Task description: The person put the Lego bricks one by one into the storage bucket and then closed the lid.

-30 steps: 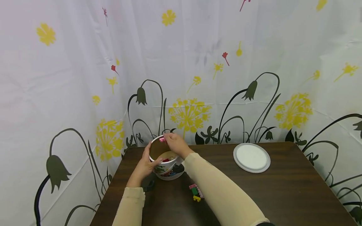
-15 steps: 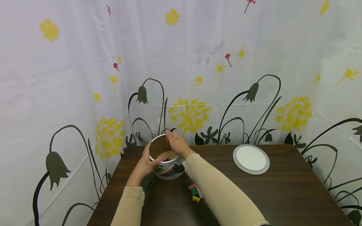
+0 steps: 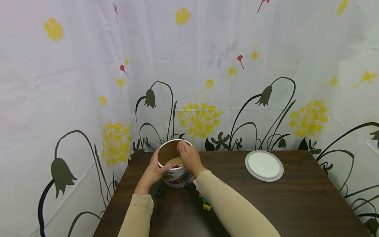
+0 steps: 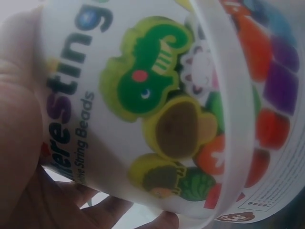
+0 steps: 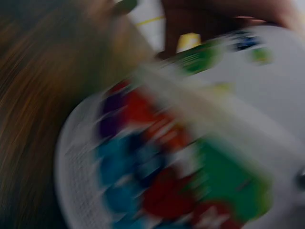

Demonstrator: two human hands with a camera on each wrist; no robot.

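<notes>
Tub (image 3: 177, 181) with bright pictures was at about 10 o'clock on the brown counter (image 3: 281, 207), in front of the flowery curtain (image 3: 207, 49). I could not tell if it stood straight or leaned a little. The long right sleeve (image 3: 234, 204) lay along 4 o'clock from the tub. A round white lid (image 3: 263, 165) lay at 3 o'clock, well apart from the tub.

The left hand (image 3: 152, 171) held the tub at 8 o'clock, its fingers bent round the outside and its thumb at the near rim. If it let go while the other hand pushed, the tub could tip and spill. The right hand (image 3: 190, 158) was over the rim at 2 o'clock, fingers curled down inside. I could not tell if they pinched anything; a loose grip there could drop something.

Inside the tub, a red bit (image 3: 175, 167) showed. A green block (image 3: 204, 200) and a yellow block (image 3: 207, 207) were between 4 and 5 o'clock, right by the sleeve, which hid some of the green one. If that arm swung, it could knock them away.
</notes>
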